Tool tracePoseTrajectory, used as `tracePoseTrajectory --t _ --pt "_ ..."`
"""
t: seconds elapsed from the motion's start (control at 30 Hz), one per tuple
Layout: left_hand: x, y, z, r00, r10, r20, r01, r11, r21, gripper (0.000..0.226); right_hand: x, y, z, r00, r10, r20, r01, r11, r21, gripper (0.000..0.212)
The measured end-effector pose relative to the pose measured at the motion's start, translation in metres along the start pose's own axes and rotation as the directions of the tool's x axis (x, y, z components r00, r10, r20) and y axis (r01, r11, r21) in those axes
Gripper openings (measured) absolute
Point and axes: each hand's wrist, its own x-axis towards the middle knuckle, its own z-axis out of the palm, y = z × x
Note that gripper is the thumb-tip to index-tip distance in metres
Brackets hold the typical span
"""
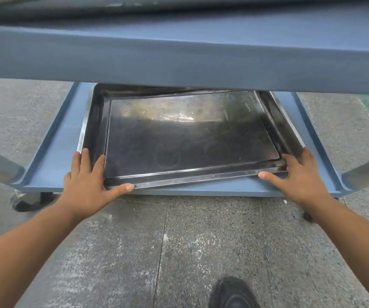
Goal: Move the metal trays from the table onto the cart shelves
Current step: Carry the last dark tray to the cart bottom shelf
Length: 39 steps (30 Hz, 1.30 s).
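While my left hand point(85, 176) and right hand point(301, 176) press flat on the crooked tray point(190, 141) between them, squaring it comes next.

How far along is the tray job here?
Done: a bottom tray lies on the lower shelf. In hand: the top tray sits skewed on it, left hand and right hand on its near corners. Left: squaring it; the table is out of view, so remaining trays are unknown.
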Motion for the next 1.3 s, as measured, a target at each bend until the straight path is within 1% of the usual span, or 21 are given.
tracePoseTrajectory --t 0.13,0.23,0.4,0.57,0.73,0.87,1.13,1.3 --pt "0.008 0.006 0.005 0.999 -0.016 -0.028 0.016 1.0 -0.019 0.135 0.009 -0.005 0.004 0.996 -0.013 -0.083 0.013 1.0 -0.003 0.1" --pt "0.009 0.012 0.008 0.999 -0.038 -0.038 0.037 0.999 -0.025 0.134 0.017 -0.01 0.007 0.993 -0.001 -0.121 0.005 0.999 0.036 0.092" --pt "0.01 0.018 0.011 0.997 -0.069 -0.039 0.067 0.996 -0.055 0.135 0.03 -0.021 0.01 0.99 0.041 -0.138 -0.024 0.992 0.124 0.08" --pt "0.01 0.025 0.012 0.995 -0.093 -0.035 0.09 0.993 -0.079 0.133 0.038 -0.037 0.016 0.99 0.101 -0.102 -0.078 0.975 0.209 0.07" --pt "0.009 0.024 0.015 0.995 -0.088 -0.053 0.084 0.993 -0.078 0.131 0.038 -0.038 0.017 0.988 0.125 -0.094 -0.101 0.969 0.227 0.07" --pt "0.008 0.025 0.016 0.994 -0.089 -0.065 0.085 0.995 -0.052 0.13 0.036 -0.039 0.019 0.988 0.13 -0.08 -0.103 0.953 0.284 0.069" --pt "0.011 0.024 0.015 0.996 -0.087 -0.008 0.087 0.996 -0.024 0.132 0.033 -0.039 0.017 0.988 0.147 -0.041 -0.127 0.943 0.309 0.069" --pt "0.012 0.024 0.015 0.996 -0.086 0.005 0.086 0.996 -0.006 0.131 0.036 -0.037 0.019 0.988 0.151 -0.035 -0.132 0.938 0.321 0.068"
